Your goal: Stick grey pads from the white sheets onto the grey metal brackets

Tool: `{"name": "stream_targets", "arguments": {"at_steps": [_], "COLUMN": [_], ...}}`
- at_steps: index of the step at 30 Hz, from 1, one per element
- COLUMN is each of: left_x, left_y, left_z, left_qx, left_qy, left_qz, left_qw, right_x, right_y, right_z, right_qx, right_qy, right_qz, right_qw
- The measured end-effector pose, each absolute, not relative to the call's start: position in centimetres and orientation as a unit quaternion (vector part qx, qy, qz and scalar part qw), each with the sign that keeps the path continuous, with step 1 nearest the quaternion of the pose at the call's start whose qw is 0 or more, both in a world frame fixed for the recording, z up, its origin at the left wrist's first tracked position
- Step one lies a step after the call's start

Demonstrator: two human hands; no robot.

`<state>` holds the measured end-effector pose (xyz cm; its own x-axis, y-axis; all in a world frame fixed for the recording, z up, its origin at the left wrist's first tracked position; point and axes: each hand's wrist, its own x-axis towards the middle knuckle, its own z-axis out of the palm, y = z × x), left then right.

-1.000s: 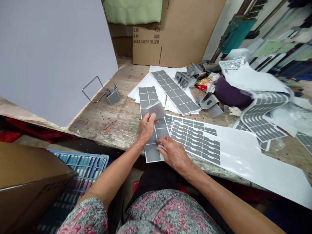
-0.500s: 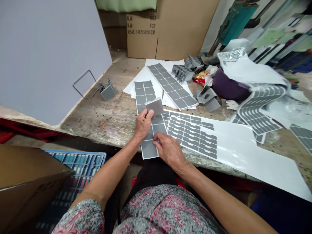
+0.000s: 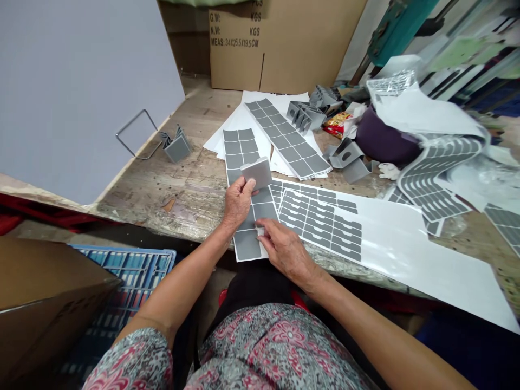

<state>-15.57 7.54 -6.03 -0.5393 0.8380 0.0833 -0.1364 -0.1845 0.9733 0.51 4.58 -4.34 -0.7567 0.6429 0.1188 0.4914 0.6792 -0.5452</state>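
Note:
My left hand (image 3: pixel 238 201) is closed on a small flat grey metal piece (image 3: pixel 257 173), thumb on its face, held above a sheet of square grey stickers (image 3: pixel 248 246). That sheet lies lengthwise at the table's front edge. With thumb and fingertips, my right hand (image 3: pixel 286 250) pinches the edge of one grey sticker (image 3: pixel 265 210) low on the sheet. A bit of white backing shows beside the fingertips. Further right lies a white sheet of tab-shaped grey stickers (image 3: pixel 319 225).
Folded grey metal brackets (image 3: pixel 177 145) sit at left beside a wire loop (image 3: pixel 138 135). Behind are more sticker strips (image 3: pixel 286 138), brackets (image 3: pixel 305 115) and a cardboard box (image 3: pixel 284 49). A purple bundle (image 3: pixel 384 138) and curled sticker sheets (image 3: pixel 439 168) crowd the right. A blue crate (image 3: pixel 162 257) stands below left.
My right fingertips have lifted the sticker's edge slightly, and white backing now shows there. The metal piece in my left hand has tilted a little. The whole view has shifted slightly.

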Motion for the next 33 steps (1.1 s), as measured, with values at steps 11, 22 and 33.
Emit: {"name": "stream_targets", "arguments": {"at_steps": [11, 22, 33], "left_x": [-16.1, -17.2, -10.0], "left_y": [7.9, 8.0, 4.1], "left_z": [-6.7, -6.4, -0.2], "left_qx": [0.287, 0.239, 0.301], "left_qy": [0.487, 0.444, 0.398], "left_qz": [0.724, 0.73, 0.583], "left_qw": [0.396, 0.461, 0.641], "right_x": [-0.2, 2.0, 11.0], "right_y": [3.6, 0.3, 1.3], "right_z": [-4.7, -2.2, 7.3], "right_qx": [-0.332, -0.106, -0.355], "right_qy": [-0.929, -0.929, -0.771], "right_qz": [0.094, 0.153, 0.341], "right_qw": [0.135, 0.32, 0.404]}}
